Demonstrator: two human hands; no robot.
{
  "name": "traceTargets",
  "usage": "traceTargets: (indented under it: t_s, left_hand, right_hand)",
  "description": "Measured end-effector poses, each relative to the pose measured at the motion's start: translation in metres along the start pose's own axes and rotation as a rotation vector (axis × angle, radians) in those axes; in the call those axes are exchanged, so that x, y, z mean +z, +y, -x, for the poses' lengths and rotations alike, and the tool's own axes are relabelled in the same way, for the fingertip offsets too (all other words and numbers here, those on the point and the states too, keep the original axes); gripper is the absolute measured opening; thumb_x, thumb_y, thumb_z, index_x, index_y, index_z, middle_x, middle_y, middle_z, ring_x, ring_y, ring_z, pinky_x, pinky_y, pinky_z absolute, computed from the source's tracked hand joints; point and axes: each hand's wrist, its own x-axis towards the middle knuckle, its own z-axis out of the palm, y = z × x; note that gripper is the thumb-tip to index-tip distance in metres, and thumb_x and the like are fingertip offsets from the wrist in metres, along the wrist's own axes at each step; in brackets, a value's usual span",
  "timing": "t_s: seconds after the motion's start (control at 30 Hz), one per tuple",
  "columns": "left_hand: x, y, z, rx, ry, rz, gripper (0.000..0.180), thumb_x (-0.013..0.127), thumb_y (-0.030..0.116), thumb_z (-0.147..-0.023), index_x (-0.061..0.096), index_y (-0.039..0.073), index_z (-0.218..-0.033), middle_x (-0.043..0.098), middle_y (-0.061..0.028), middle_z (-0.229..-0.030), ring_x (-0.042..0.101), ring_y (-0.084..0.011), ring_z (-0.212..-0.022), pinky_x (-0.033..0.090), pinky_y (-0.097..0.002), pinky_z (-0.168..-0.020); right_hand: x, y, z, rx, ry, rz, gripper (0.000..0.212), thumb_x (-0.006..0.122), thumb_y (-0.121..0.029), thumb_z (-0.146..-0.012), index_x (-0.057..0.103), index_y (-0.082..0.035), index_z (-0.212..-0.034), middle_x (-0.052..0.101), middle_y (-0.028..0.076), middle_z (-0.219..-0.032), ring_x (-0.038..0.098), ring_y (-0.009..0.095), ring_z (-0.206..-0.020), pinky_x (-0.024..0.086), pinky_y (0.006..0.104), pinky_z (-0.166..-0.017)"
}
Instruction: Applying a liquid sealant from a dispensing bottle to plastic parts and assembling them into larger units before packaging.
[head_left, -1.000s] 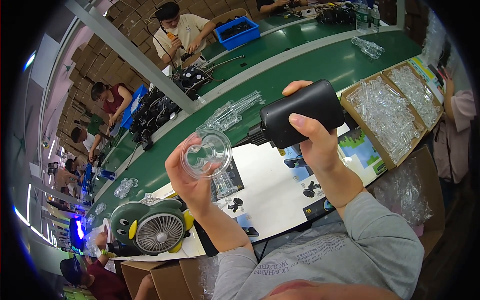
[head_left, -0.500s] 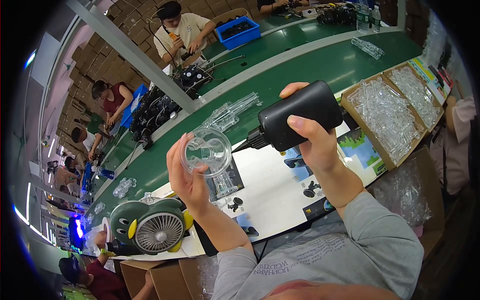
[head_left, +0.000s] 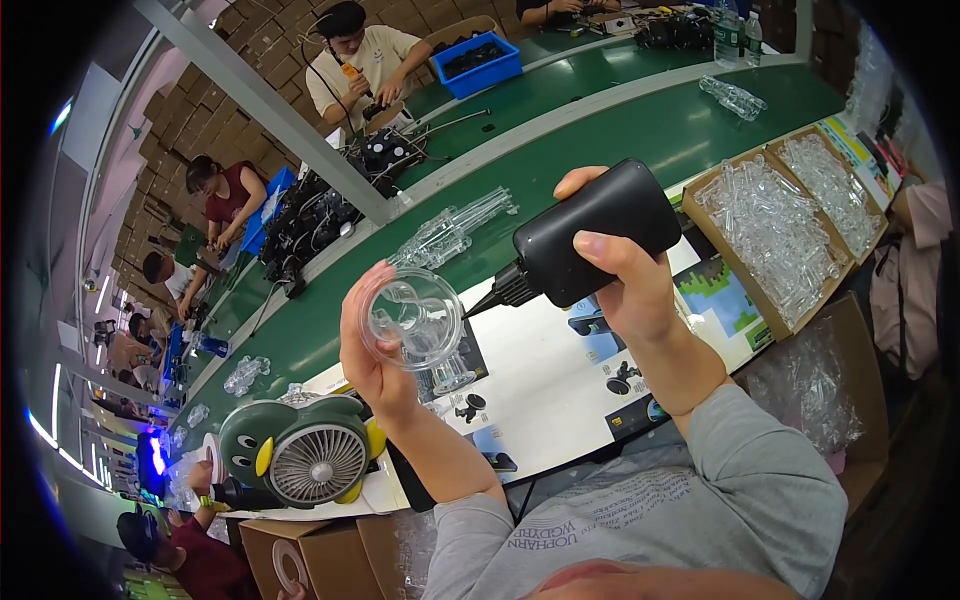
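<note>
My left hand (head_left: 375,345) is closed round a clear plastic part (head_left: 412,318) with a wide round rim; its tubular body extends below and is partly hidden by the fingers. In my right hand (head_left: 632,275) is a black squeeze bottle (head_left: 600,235) with a pointed nozzle, tilted so the nozzle aims left and down. The tip reaches the right side of the round rim; whether it touches, I cannot tell. Beyond my left hand, several clear tubular parts (head_left: 445,235) lie on the green bench (head_left: 570,150).
Cardboard boxes of clear plastic pieces (head_left: 770,235) stand at the right. A green penguin-shaped fan (head_left: 315,465) is at the left of the printed white sheet (head_left: 540,385). Across the bench are a blue bin (head_left: 478,68), black cabled parts (head_left: 310,215) and co-workers. A metal post (head_left: 270,110) rises at the left.
The round plastic part has turned and tilted slightly in my left hand. The bottle has shifted a little left with my right hand. At the lower left, a co-worker's pale ring has come into view.
</note>
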Motion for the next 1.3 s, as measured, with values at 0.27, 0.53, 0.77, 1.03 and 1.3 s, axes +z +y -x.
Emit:
traceTargets:
  t_s: [0.27,0.53,0.77,1.03,1.3]
  left_hand:
    - [-0.002,0.004,0.003,-0.042,-0.038,-0.029,0.044,0.05,0.035,-0.088,0.055,-0.006,-0.104,0.059,-0.018,-0.101,0.054,-0.0275,-0.098,0.04,-0.0374,-0.088]
    - [-0.003,0.005,0.003,-0.035,-0.099,-0.025,0.045,0.05,0.037,-0.089,0.055,-0.006,-0.103,0.06,-0.0167,-0.101,0.053,-0.0278,-0.097,0.039,-0.0368,-0.087]
    - [-0.003,0.007,0.001,-0.01,-0.135,-0.023,0.045,0.05,0.036,-0.088,0.055,-0.006,-0.103,0.06,-0.0168,-0.1,0.053,-0.0278,-0.096,0.04,-0.0368,-0.087]
    - [-0.003,0.007,0.003,-0.019,-0.158,-0.015,0.046,0.051,0.036,-0.088,0.054,-0.007,-0.105,0.059,-0.0174,-0.103,0.054,-0.0267,-0.096,0.039,-0.0363,-0.087]
    - [-0.018,-0.006,0.0,-0.045,0.276,0.089,0.046,0.049,0.025,-0.092,0.041,-0.007,-0.123,0.052,-0.018,-0.118,0.053,-0.0244,-0.107,0.043,-0.0353,-0.091]
  right_hand:
    - [-0.004,-0.002,-0.002,-0.003,-0.004,0.016,0.039,0.058,-0.008,-0.069,0.048,-0.001,-0.106,0.051,0.009,-0.103,0.058,0.015,-0.082,0.052,0.0272,-0.069]
    - [-0.003,-0.002,-0.003,-0.051,0.02,0.005,0.041,0.058,-0.008,-0.069,0.047,0.0,-0.107,0.05,0.009,-0.104,0.059,0.016,-0.081,0.054,0.0273,-0.068]
    - [-0.005,-0.001,-0.003,-0.072,0.023,-0.008,0.04,0.058,-0.008,-0.07,0.046,0.0,-0.107,0.049,0.009,-0.105,0.059,0.016,-0.083,0.053,0.0274,-0.069]
    - [-0.005,0.001,-0.006,-0.11,0.051,-0.018,0.039,0.059,-0.008,-0.071,0.047,0.0,-0.107,0.051,0.009,-0.1,0.059,0.015,-0.081,0.052,0.0263,-0.068]
    - [-0.014,0.037,-0.024,-0.133,0.0,0.159,0.039,0.063,-0.007,-0.075,0.049,-0.004,-0.112,0.056,0.008,-0.096,0.057,0.011,-0.081,0.049,0.0232,-0.072]
